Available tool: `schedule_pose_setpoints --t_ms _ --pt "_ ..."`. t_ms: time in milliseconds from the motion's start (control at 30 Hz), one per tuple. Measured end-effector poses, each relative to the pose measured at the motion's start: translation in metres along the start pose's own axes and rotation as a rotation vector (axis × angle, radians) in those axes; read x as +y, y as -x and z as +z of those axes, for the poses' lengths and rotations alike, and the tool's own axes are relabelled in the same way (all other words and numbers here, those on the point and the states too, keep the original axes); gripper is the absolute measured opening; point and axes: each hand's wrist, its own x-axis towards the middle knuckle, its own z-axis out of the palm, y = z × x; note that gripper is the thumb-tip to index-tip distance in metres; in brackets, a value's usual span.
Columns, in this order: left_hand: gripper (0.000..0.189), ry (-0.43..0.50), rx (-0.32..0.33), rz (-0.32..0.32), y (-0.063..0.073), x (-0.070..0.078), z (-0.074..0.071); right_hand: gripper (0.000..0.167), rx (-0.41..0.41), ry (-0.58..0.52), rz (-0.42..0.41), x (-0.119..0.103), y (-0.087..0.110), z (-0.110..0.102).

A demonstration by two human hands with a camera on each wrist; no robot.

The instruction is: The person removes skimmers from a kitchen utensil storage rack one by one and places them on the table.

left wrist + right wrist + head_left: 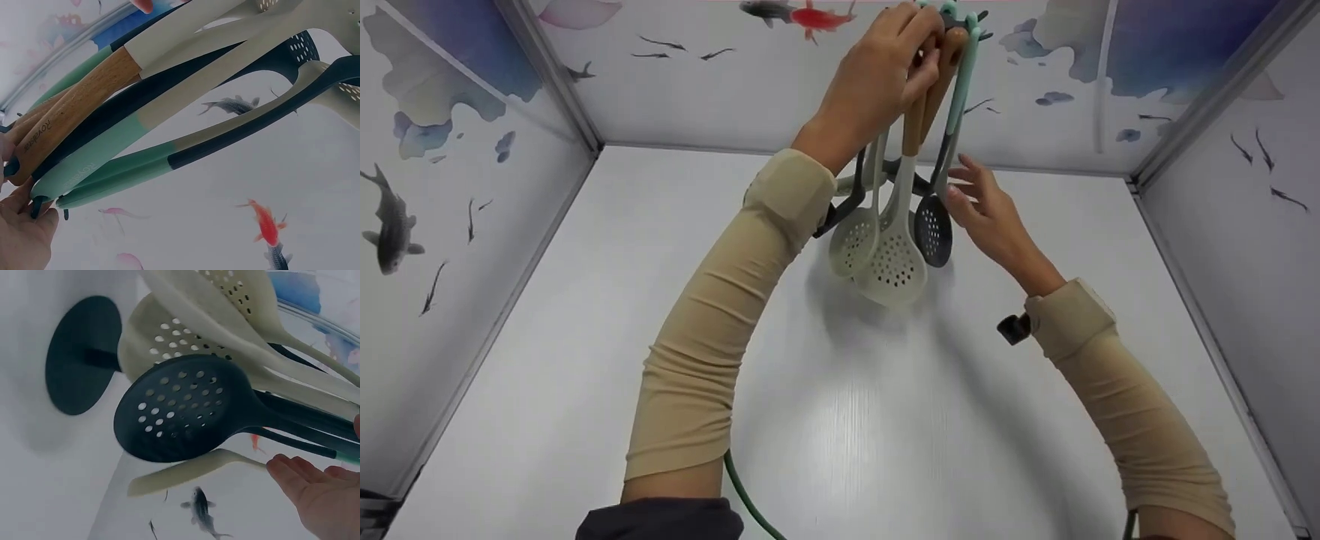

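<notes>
Several kitchen utensils hang from a rack with dark hooks [985, 34]. My left hand [881, 71] is at the top of it, pinching the upper end of the wooden handle [73, 121] of a cream skimmer [892, 262]; part of the grip is hidden by the fingers. Beside the skimmer hang a smaller cream slotted spoon [851, 244] and a dark slotted spoon [934, 232] with a mint-green handle. Lower down on the right, my right hand [990, 217] has its fingers extended close by the dark spoon's neck; whether they touch it I cannot tell.
The rack's round dark base [84, 354] stands on the white table [855, 420]. Panels printed with fish [817, 16] enclose the back and sides. A green cable [746, 495] runs near the left forearm.
</notes>
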Motion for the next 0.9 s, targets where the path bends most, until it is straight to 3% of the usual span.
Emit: schedule_pose_setpoints --t_ms 167,333,500,700,900 --pt "0.032 -0.009 -0.017 -0.005 -0.002 0.002 -0.002 0.05 0.057 -0.177 0.029 0.005 -0.013 0.01" --pt "0.032 -0.01 -0.025 -0.008 -0.002 0.001 -0.002 0.04 0.112 -0.258 0.06 0.013 -0.016 0.02" --pt "0.033 -0.027 -0.032 0.004 0.001 -0.002 -0.001 0.033 0.152 -0.194 0.08 0.011 -0.006 0.025" --pt "0.033 -0.028 -0.031 0.005 0.001 -0.002 -0.001 0.03 0.191 -0.081 0.057 -0.007 0.011 0.025" --pt "0.032 -0.02 -0.029 -0.009 0.0 0.001 -0.001 0.026 0.245 -0.052 0.01 -0.011 0.02 0.022"
